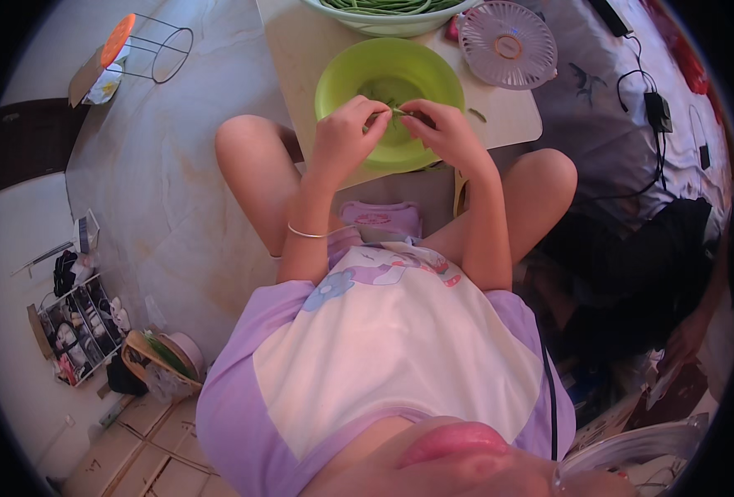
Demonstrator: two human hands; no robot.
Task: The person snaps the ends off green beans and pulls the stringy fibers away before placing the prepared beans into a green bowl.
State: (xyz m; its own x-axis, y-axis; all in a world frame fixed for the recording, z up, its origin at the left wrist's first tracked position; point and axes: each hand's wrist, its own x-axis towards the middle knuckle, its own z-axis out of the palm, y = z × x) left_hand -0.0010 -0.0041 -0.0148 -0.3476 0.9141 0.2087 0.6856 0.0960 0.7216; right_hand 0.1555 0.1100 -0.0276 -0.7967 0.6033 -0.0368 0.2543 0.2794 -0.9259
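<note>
My left hand (356,129) and my right hand (440,127) meet over a lime-green plastic bowl (392,158). Between their fingertips is a thin green piece of bean (398,112), pinched from both sides. A few green bits lie on the bottom of the bowl, partly hidden by the hands. Past the bowl, a pale basin (385,23) holds many long green beans (392,7). A short bean piece (477,115) lies on the table to the right of the bowl.
The light table (510,127) carries a clear ribbed plastic dish (507,45) at its right. A wire-frame stool (156,50) stands on the floor at far left. Black cables and an adapter (658,112) rest on fabric at right. Another person's hand (690,338) shows at lower right.
</note>
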